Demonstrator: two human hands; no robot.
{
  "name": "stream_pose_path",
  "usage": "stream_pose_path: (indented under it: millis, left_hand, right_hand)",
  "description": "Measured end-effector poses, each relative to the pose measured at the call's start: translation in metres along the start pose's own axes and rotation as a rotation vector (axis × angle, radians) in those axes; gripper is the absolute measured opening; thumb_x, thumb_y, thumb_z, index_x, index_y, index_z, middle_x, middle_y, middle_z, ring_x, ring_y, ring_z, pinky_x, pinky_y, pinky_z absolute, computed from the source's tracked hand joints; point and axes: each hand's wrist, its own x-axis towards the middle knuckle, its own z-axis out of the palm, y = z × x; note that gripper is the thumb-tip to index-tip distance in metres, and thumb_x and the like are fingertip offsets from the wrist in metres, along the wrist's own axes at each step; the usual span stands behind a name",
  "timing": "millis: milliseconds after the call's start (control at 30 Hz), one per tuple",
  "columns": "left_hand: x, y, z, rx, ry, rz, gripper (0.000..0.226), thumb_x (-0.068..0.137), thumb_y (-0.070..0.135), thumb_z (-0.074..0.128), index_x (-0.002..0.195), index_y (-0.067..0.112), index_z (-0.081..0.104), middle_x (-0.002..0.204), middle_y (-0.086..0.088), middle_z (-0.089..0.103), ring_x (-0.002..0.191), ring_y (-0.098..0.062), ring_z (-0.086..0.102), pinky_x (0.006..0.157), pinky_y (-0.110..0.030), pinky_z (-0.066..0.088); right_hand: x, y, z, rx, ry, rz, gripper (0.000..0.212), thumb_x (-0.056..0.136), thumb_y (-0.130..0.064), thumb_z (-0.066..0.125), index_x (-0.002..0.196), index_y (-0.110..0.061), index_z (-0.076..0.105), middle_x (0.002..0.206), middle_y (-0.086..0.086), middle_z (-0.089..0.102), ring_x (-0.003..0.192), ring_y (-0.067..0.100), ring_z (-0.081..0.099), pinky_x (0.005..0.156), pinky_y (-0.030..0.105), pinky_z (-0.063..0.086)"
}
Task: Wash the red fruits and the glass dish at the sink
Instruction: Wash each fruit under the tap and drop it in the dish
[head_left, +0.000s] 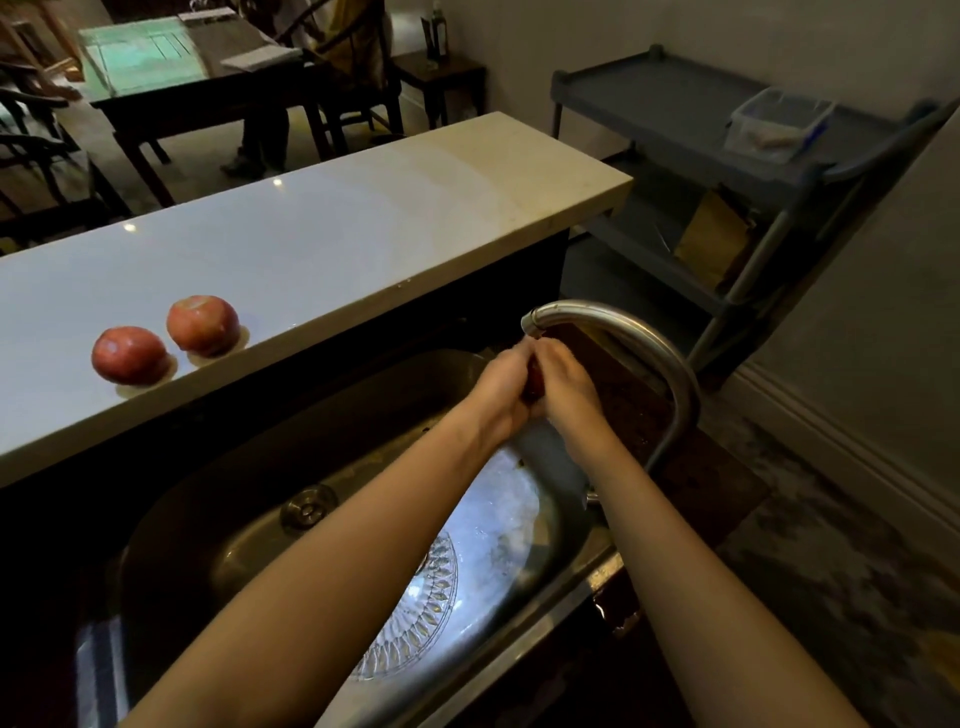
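Reaching forward over the steel sink (208, 467) with both bare forearms, crossing above the glass dish (415, 629), lying flat on the basin floor at the near right, partly hidden under the left forearm, with a cut pattern catching the light. Passing the round drain (306, 509), just left of the dish. Meeting under the spout of the curved metal faucet (639, 338), over the far right of the basin: left hand (498, 389) and right hand (569, 387) pressed together, fingers of both curled and clamped on one red fruit (534, 384), with only a dark red sliver showing between the palms. Cannot tell whether water runs from the spout. Farther back and to the left, on the pale counter (311, 244) raised behind the sink: two more fruits side by side near the front edge, close but apart, the left fruit (130, 356) and the right fruit (203, 326), each sitting on a small wet-looking patch. Beyond the counter's right end, against the wall: a grey cart (649, 93) carrying a clear plastic box (779, 122) on the top shelf and a brown paper bag (714, 241) on a lower one. Farthest off, at upper left: a dark dining table (156, 62) with chairs around it, and the legs of a seated person (262, 140) beside it.
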Motion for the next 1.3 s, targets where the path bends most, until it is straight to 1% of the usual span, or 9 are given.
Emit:
stream_pose_path:
  millis: [133, 333, 533, 633, 733, 867, 1000, 1133, 1300]
  left_hand:
    - [-0.010, -0.014, -0.004, -0.068, -0.132, -0.010, 0.023, 0.097, 0.011, 0.040, 0.114, 0.014, 0.056, 0.104, -0.009, 0.061, 0.094, -0.018, 0.060, 0.073, -0.028, 0.056]
    - [-0.023, -0.020, -0.025, 0.487, 0.036, 0.301, 0.034, 0.090, 0.018, 0.058, 0.124, 0.018, 0.052, 0.115, -0.012, 0.061, 0.105, -0.024, 0.062, 0.082, -0.025, 0.053]
    - [-0.033, -0.009, -0.023, 0.528, 0.051, 0.400, 0.037, 0.085, 0.014, 0.065, 0.119, 0.021, 0.053, 0.114, -0.005, 0.059, 0.110, -0.024, 0.060, 0.095, -0.040, 0.052]
    - [-0.036, -0.006, -0.023, 0.715, 0.130, 0.470, 0.044, 0.084, 0.019, 0.067, 0.125, 0.015, 0.051, 0.120, -0.010, 0.059, 0.111, -0.025, 0.059, 0.094, -0.037, 0.052]
    - [-0.034, -0.005, -0.025, 0.988, 0.270, 0.591, 0.056, 0.083, 0.015, 0.066, 0.134, 0.013, 0.044, 0.127, -0.009, 0.055, 0.115, -0.021, 0.054, 0.093, -0.026, 0.047]
    - [-0.036, -0.005, -0.028, 1.177, 0.289, 0.694, 0.044, 0.084, 0.018, 0.064, 0.127, 0.015, 0.051, 0.116, -0.008, 0.052, 0.100, -0.018, 0.055, 0.075, -0.016, 0.036]
    - [-0.041, -0.006, -0.034, 1.193, 0.269, 0.769, 0.047, 0.082, 0.028, 0.067, 0.127, 0.017, 0.054, 0.113, -0.005, 0.050, 0.099, -0.016, 0.050, 0.079, -0.021, 0.043]
    - [-0.041, -0.003, -0.049, 1.211, 0.237, 0.788, 0.051, 0.079, 0.031, 0.070, 0.127, 0.020, 0.056, 0.115, -0.006, 0.052, 0.109, -0.020, 0.046, 0.094, -0.039, 0.044]
    - [-0.040, 0.000, -0.058, 1.276, 0.238, 0.735, 0.049, 0.080, 0.029, 0.067, 0.127, 0.024, 0.055, 0.115, -0.002, 0.061, 0.111, -0.022, 0.047, 0.095, -0.046, 0.042]
  right_hand:
    - [0.002, -0.007, -0.009, 0.364, 0.083, 0.215, 0.035, 0.096, -0.027, 0.040, 0.078, -0.019, 0.069, 0.081, 0.004, 0.066, 0.081, 0.019, 0.062, 0.067, 0.029, 0.051]
    - [-0.010, -0.002, -0.002, 0.319, -0.070, 0.169, 0.018, 0.094, -0.032, 0.049, 0.089, -0.030, 0.067, 0.097, 0.002, 0.063, 0.089, 0.016, 0.062, 0.058, 0.021, 0.055]
    - [-0.005, -0.010, 0.000, 0.590, -0.111, 0.245, 0.036, 0.099, -0.032, 0.037, 0.089, -0.016, 0.068, 0.091, 0.006, 0.067, 0.085, 0.019, 0.065, 0.071, 0.030, 0.055]
    - [-0.005, -0.009, -0.002, 0.464, -0.200, 0.173, 0.034, 0.098, -0.032, 0.040, 0.084, -0.026, 0.070, 0.091, 0.003, 0.066, 0.088, 0.019, 0.065, 0.083, 0.036, 0.053]
    - [-0.007, -0.008, -0.004, 0.031, -0.249, 0.035, 0.017, 0.094, -0.038, 0.047, 0.093, -0.040, 0.064, 0.095, -0.008, 0.064, 0.092, 0.012, 0.063, 0.076, 0.028, 0.054]
    - [-0.005, -0.007, 0.001, -0.266, -0.120, -0.090, 0.029, 0.094, -0.041, 0.042, 0.114, -0.025, 0.057, 0.103, -0.002, 0.060, 0.093, 0.012, 0.058, 0.076, 0.026, 0.047]
    - [-0.010, -0.013, 0.011, 0.162, 0.003, 0.241, 0.032, 0.096, -0.040, 0.040, 0.108, -0.015, 0.056, 0.096, 0.010, 0.062, 0.092, 0.025, 0.063, 0.087, 0.041, 0.053]
    - [-0.015, -0.013, 0.018, 0.658, -0.101, 0.370, 0.031, 0.099, -0.031, 0.039, 0.112, -0.007, 0.053, 0.093, 0.013, 0.062, 0.082, 0.022, 0.064, 0.073, 0.035, 0.055]
    - [-0.018, 0.001, 0.023, 0.529, -0.219, 0.241, 0.027, 0.097, -0.026, 0.045, 0.112, -0.006, 0.057, 0.102, 0.011, 0.064, 0.089, 0.015, 0.066, 0.074, 0.026, 0.055]
